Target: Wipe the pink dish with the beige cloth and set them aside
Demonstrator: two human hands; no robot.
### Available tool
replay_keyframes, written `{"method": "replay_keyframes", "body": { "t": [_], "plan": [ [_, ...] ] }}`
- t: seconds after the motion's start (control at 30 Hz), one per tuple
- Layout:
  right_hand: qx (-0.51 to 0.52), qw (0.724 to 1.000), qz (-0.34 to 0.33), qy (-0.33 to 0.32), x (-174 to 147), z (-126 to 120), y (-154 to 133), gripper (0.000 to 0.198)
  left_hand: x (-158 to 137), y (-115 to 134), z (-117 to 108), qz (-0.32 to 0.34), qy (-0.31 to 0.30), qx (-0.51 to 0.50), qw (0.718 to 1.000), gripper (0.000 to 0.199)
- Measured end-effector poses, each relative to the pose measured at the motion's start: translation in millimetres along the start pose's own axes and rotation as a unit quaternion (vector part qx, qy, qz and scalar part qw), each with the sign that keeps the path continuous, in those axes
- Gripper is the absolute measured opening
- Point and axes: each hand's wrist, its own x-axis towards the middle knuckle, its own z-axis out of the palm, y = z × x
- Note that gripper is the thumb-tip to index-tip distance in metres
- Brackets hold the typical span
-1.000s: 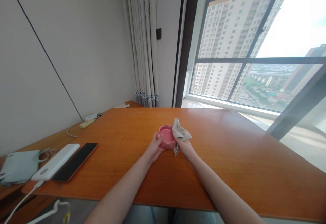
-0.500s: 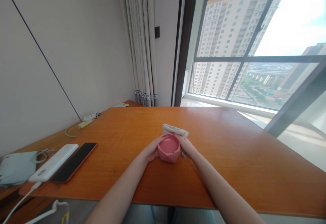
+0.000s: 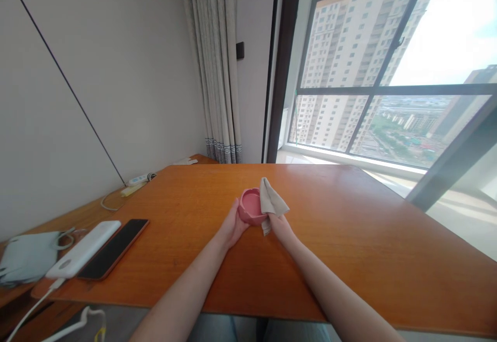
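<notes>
A pink faceted bowl [image 3: 250, 204], perhaps an ashtray, is tilted slightly with its hollow side facing me, over the middle of the table. My left hand [image 3: 234, 225] grips it from the left, thumb up along the side and fingers beneath. A light beige cloth [image 3: 271, 198] covers the bowl's right rim, with one corner sticking up and a small end hanging below. Closed around the cloth at the bowl's right side is my right hand [image 3: 280, 226]; its fingertips are partly hidden by the fabric.
The brown wooden table [image 3: 349, 243] spreads out around my arms. To the left lie a black-screened phone [image 3: 114, 248], a white power bank [image 3: 83, 248] with a cable, and a pale pouch [image 3: 29, 256]. A power strip [image 3: 142, 179] rests by the wall. A window stands at the right.
The bowl has moved slightly away from me and left, tipping. My right hand has drawn the cloth from behind the bowl over its right rim. My left hand has shifted lower on the bowl.
</notes>
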Motion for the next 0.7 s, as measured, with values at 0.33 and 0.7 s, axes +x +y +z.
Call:
{"method": "replay_keyframes", "body": {
  "t": [0.33, 0.7],
  "plan": [
    [0.045, 0.998, 0.041, -0.031, 8.5, -15.8, -13.1, 0.03, -11.6, 15.2, -7.0, -0.155, -0.052, 0.125, 0.979, 0.058],
    [0.18, 0.974, 0.136, -0.019, 11.8, -10.5, -7.0, 0.028, -4.8, 23.1, 1.0, -0.019, 0.065, 0.018, 0.998, 0.043]
  ]
}}
